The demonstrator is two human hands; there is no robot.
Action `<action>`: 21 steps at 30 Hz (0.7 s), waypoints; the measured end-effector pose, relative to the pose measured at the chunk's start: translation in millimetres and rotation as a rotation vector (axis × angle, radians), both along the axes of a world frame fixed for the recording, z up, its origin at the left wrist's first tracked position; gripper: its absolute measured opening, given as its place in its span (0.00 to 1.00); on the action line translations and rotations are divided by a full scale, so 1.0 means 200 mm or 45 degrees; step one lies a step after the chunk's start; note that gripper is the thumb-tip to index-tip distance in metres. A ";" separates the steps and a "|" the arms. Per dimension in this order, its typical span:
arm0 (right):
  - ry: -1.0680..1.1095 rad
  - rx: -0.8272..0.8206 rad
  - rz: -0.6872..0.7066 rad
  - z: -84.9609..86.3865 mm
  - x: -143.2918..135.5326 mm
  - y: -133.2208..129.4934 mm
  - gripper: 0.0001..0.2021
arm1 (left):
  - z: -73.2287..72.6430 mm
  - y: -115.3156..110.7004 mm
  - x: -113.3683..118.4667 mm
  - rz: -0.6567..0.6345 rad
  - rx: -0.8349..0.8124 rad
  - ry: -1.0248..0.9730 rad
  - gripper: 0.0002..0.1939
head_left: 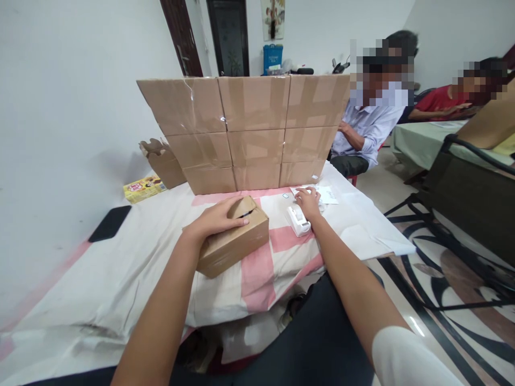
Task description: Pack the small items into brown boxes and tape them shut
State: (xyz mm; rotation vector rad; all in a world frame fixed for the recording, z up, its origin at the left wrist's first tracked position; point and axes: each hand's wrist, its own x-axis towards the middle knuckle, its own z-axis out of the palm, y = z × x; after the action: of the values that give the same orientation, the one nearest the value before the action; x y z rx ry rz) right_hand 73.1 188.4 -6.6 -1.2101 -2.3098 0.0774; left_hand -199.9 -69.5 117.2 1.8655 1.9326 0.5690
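Note:
A closed brown cardboard box [237, 249] stands on the cloth-covered table in front of me. My left hand [220, 219] lies across its top, thumb and fingers apart on either side of a dark slit in the cardboard. A white tape dispenser [298, 222] stands to the right of the box. Just past it is my right hand [309, 203], its fingers bent down over a sheet of white paper [328, 194]. What lies between those fingertips, if anything, is too small to tell.
A wall of taped cardboard boxes [257, 134] rises at the back of the table. To the left are an open carton [164, 166], a yellow packet [144, 188] and a black phone [110, 224]. A person in a light shirt [368, 128] sits beyond the right corner; another sits farther off.

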 end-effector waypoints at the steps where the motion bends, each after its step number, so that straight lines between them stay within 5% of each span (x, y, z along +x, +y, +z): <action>1: -0.020 -0.002 0.037 0.01 -0.01 -0.01 0.12 | 0.00 0.00 0.00 -0.004 0.005 0.002 0.48; 7: -0.162 -0.059 0.253 0.02 -0.06 -0.07 0.11 | -0.01 0.00 0.00 -0.002 0.000 0.001 0.47; 21: -0.200 -0.177 0.225 0.02 -0.07 -0.06 0.13 | -0.02 0.00 -0.01 -0.005 0.031 -0.001 0.47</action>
State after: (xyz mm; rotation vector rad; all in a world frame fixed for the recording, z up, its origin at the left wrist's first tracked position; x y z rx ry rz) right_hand 60.0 175.8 -2.2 -1.1101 -2.5828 0.2160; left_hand -202.7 -69.2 112.7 1.8833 1.9290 0.5944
